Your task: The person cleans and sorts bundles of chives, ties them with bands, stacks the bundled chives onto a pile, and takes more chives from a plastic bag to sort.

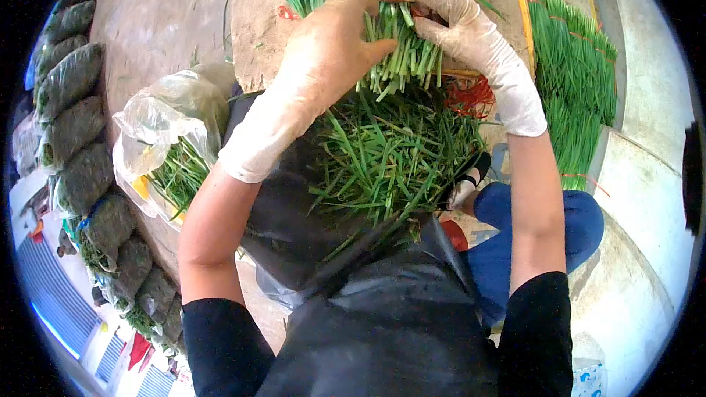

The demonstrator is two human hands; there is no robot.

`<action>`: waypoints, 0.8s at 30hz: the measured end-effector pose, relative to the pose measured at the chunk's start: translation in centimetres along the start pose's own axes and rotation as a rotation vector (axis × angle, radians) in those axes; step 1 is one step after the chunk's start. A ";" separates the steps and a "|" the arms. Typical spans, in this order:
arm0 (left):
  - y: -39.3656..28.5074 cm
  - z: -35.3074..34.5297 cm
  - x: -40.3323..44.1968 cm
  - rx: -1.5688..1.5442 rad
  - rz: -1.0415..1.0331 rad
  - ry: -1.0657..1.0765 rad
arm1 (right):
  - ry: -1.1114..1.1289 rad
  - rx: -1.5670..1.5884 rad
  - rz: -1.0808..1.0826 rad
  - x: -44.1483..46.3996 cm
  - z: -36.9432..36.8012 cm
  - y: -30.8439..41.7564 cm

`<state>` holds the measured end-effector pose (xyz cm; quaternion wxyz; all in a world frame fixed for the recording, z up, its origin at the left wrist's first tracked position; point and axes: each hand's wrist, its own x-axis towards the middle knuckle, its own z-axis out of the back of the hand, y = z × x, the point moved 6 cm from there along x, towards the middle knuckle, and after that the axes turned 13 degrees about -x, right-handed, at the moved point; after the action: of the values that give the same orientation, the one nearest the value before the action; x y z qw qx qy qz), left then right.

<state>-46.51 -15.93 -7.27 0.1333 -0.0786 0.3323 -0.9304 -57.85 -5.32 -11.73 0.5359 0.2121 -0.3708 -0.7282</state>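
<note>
A thick bunch of garlic chives (pixel 401 66) lies across the board in front of me, its pale cut stalk ends toward my body. My left hand (pixel 327 48), in a whitish glove, is wrapped round the bunch from the left with the thumb over the stalks. From the right, my gloved right hand (pixel 471 29) curls its fingers and thumb about the same stalks near their ends. Something reddish shows between its finger and thumb, too small to make out. Loose trimmed leaves (pixel 390 154) are heaped on the black apron (pixel 382 316) below.
Red ties (pixel 471 95) hang by the board's front edge (pixel 257 51). Tied chive bundles (pixel 570 81) lie in a row at right. A clear plastic bag (pixel 169 110) with greens stands at left. Filled dark bags (pixel 77 125) line the far left.
</note>
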 end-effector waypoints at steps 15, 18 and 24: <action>2.5 -0.1 0.6 -0.165 0.203 -0.014 | -0.029 0.122 -0.034 -0.2 -0.3 -1.0; 3.1 -0.5 1.1 -0.176 0.224 -0.019 | -0.019 0.098 -0.063 -0.2 -0.4 -0.9; 2.1 -0.6 0.3 -0.066 0.262 -0.038 | -0.042 0.119 -0.045 -0.1 -0.1 -0.6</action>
<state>-46.57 -17.19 -9.08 0.2571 -0.0564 0.3673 -0.8921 -58.08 -5.19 -12.27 0.4980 0.2366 -0.4195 -0.7211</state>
